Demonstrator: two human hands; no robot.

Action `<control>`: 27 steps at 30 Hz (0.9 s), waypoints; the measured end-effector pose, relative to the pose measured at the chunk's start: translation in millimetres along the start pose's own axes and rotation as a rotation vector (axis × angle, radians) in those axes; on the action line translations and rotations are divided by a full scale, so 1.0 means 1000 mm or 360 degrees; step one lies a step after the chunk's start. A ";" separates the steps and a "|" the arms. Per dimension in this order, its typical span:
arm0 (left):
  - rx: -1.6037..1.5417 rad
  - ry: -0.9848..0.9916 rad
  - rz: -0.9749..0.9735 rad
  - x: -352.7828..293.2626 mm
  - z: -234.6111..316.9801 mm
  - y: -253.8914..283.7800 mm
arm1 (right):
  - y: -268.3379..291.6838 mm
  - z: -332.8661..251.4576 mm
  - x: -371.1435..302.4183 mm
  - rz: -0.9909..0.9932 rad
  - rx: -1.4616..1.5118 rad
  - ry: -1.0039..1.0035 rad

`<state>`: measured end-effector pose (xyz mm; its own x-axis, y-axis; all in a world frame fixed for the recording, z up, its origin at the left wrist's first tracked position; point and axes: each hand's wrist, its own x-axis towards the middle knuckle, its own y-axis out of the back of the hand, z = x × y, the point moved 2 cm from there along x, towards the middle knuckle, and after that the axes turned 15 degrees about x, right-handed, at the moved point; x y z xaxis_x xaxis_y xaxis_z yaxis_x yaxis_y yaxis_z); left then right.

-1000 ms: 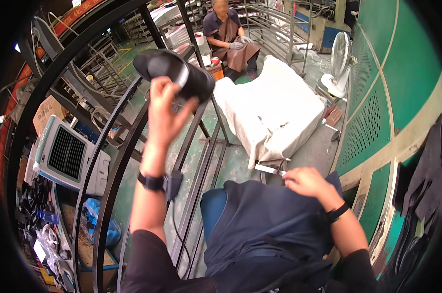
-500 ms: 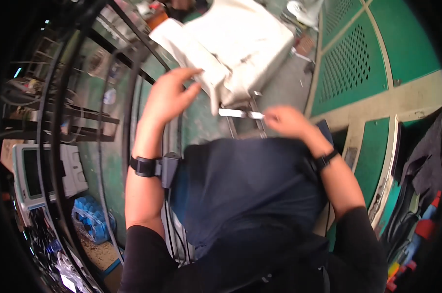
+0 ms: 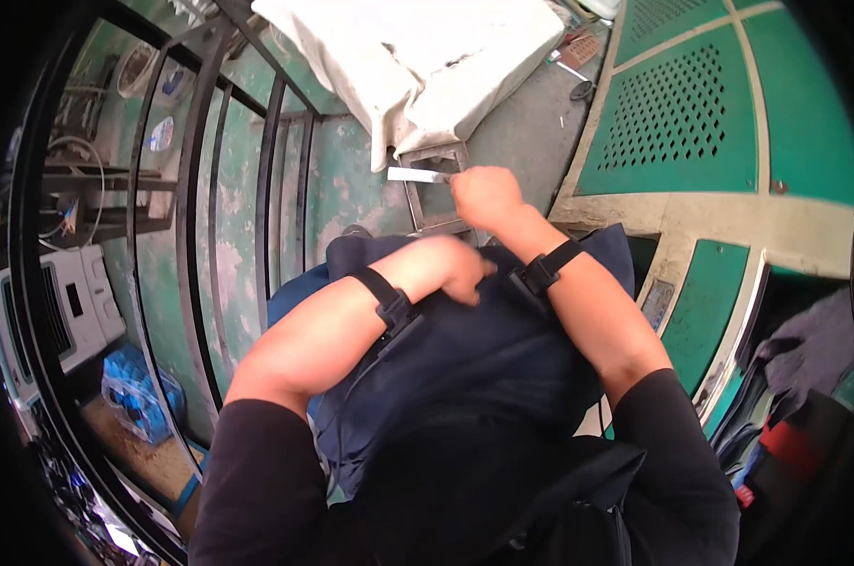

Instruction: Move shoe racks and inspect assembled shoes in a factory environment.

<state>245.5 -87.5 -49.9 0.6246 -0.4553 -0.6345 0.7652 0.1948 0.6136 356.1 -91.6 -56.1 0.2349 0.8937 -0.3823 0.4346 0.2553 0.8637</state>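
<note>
Gripping one end of a flat-bladed tool (image 3: 416,175) in the right hand (image 3: 486,198), with fingers curled tightly round it. Held out beyond the lap, pale and pointing left, across the view of a worn metal frame (image 3: 443,227) and just beside the hanging corner of a white cloth cover (image 3: 446,75). Reaching over the dark blue apron (image 3: 484,349) with the left hand (image 3: 457,272), blurred and half curled, with nothing visible in its grasp; cannot tell about anything small beneath the palm.

Could nick the left fingers by lifting them into the blade's line, if sharp along that side; too indistinct to judge. Could snag the cloth corner through a small swing leftward. Could knock the left wrist strap (image 3: 380,297) against the right wrist strap (image 3: 545,264), with both forearms working so near each other. Could also bump the left elbow on the black metal rack (image 3: 185,208) by drawing back too wide.

Cannot make out any brand, label or writing on the tool, the cover, the green cabinet (image 3: 757,94) or the air cooler (image 3: 83,307).
</note>
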 end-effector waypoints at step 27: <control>-0.0492 -0.0109 0.0757 -0.121 0.134 -0.046 | 0.168 0.025 -0.232 0.0476 0.0148 0.0078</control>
<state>113.5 -157.7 61.3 0.9078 -0.3084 -0.2841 0.4188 0.6327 0.6514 396.4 -265.3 169.3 0.3232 0.9413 -0.0974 0.4305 -0.0546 0.9009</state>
